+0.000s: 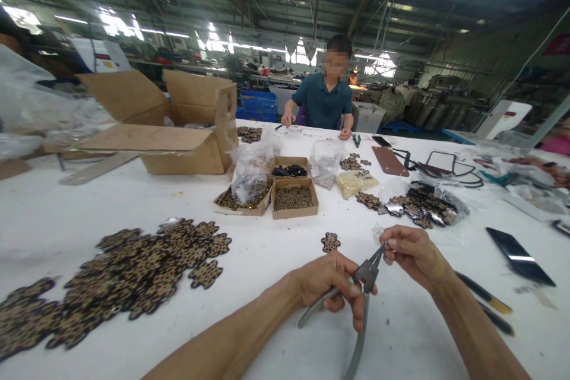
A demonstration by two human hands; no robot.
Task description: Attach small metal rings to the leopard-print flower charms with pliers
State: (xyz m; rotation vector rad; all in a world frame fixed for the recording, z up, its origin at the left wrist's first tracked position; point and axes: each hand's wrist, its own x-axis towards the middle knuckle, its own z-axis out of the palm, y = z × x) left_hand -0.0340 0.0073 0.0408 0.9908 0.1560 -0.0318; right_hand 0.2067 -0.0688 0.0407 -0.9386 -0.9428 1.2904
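Holding slanted pliers (367,274) in left hand (332,285), fingers curled around them, right hand (412,254) alongside, fingers pinched together.

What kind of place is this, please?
Probably a factory workshop for small accessories: leopard-print pieces heaped on a long white table, boxes of small metal-coloured parts, and a high metal-beamed roof.

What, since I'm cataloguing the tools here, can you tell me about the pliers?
The pliers look like bare grey metal, with a broad pivot block, slim tapering jaws and two long curved handles, spread apart. The left hand grips them over the white table, jaws angled up and away to the right. One handle runs out of the picture at the bottom. The fingers of the right hand meet the jaw tips and hide whether anything is clamped there.
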